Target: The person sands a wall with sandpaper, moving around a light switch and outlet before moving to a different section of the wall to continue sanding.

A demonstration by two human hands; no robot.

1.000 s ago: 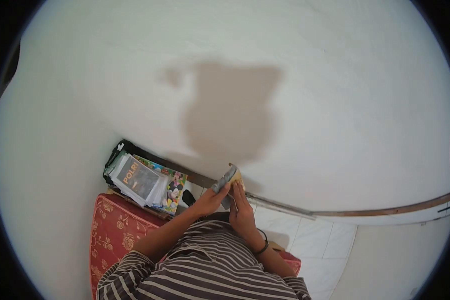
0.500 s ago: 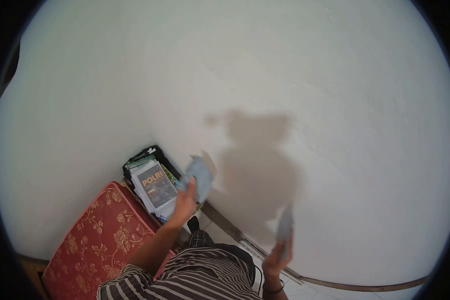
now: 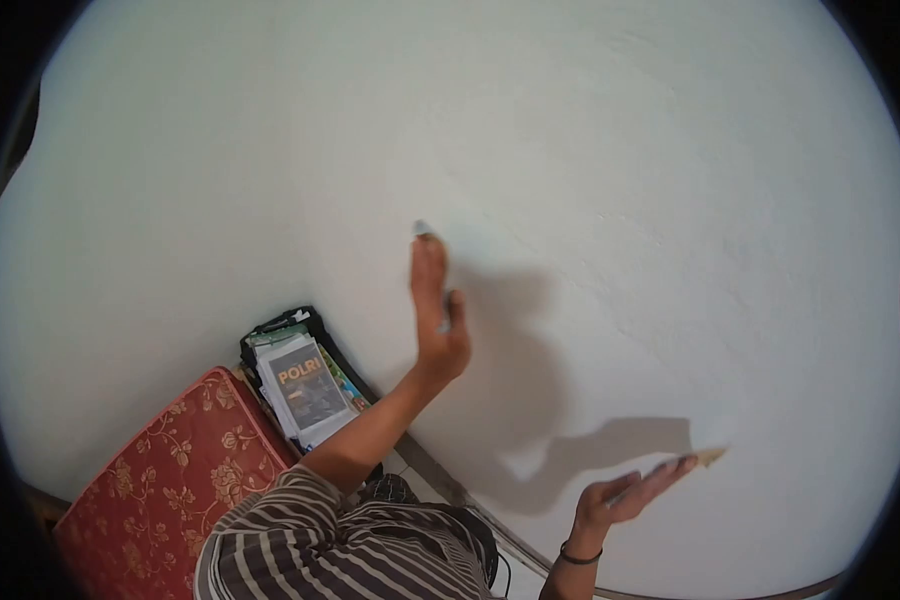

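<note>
White plastered wall (image 3: 590,150) across nearly the whole view, bare, with a soft shadow (image 3: 530,400) of arm and hand cast on it toward 5 o'clock of centre.

Left hand (image 3: 436,315) raised flat against the wall just left of centre, fingers straight and close together, pointing to 12 o'clock, thumb tucked alongside; small grey piece of sandpaper (image 3: 422,228) peeking out at the fingertips, pressed between hand and wall rather than gripped in a fist. Most of that piece hidden behind the palm.

Right hand (image 3: 630,492) low at 5 o'clock, palm up, fingers stretched out toward 2 o'clock, loosely spread; thin tan scrap (image 3: 710,456) lying at the fingertips, touching them; cannot tell whether pinched or merely resting. Dark band (image 3: 580,553) round the wrist.

Striped shirt (image 3: 370,550) at 6 o'clock. Red floral mattress (image 3: 170,490) at 7 o'clock, edge against the wall. Just beyond it, at 8 o'clock of centre, dark bag (image 3: 270,335) stuffed with papers, a magazine (image 3: 305,382) marked POLRI on top. Strip of baseboard (image 3: 450,480) and white floor tile beside the knee, well apart from both hands.
</note>
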